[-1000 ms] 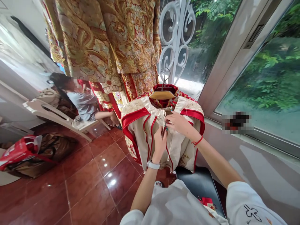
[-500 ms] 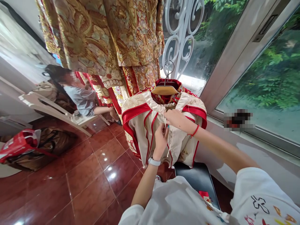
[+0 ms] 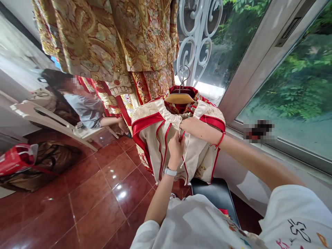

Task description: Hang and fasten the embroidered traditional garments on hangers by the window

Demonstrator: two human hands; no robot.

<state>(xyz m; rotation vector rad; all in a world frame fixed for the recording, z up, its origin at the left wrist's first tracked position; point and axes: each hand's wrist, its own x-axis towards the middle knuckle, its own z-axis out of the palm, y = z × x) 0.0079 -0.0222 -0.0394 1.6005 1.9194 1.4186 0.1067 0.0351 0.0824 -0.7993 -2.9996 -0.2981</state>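
A cream garment with red satin trim (image 3: 153, 138) hangs open-necked on a wooden hanger (image 3: 178, 99) in front of me. White cord ends, a drawstring (image 3: 185, 155), dangle from its gathered neckline. My left hand (image 3: 176, 147), with a pale watch at the wrist, is closed in a pinch on the drawstring just below the neckline. Bent across from the right, my right hand (image 3: 188, 126) is at the same spot, directly above the left, curled at the drawstring. Its fingertips are mostly hidden behind the hand. A red cord bracelet circles the right wrist.
Long gold embroidered garments (image 3: 90, 41) hang behind to the left. A person (image 3: 83, 107) sits on a white chair (image 3: 64, 126). A black seat (image 3: 215, 193) stands below the garment. Bags (image 3: 52, 159) lie on the tiled floor; a window (image 3: 285, 86) is at right.
My right hand has turned further inward and down at the neckline, hiding more of its fingers. My left hand stays closed at the drawstring. The whole view has shifted slightly.
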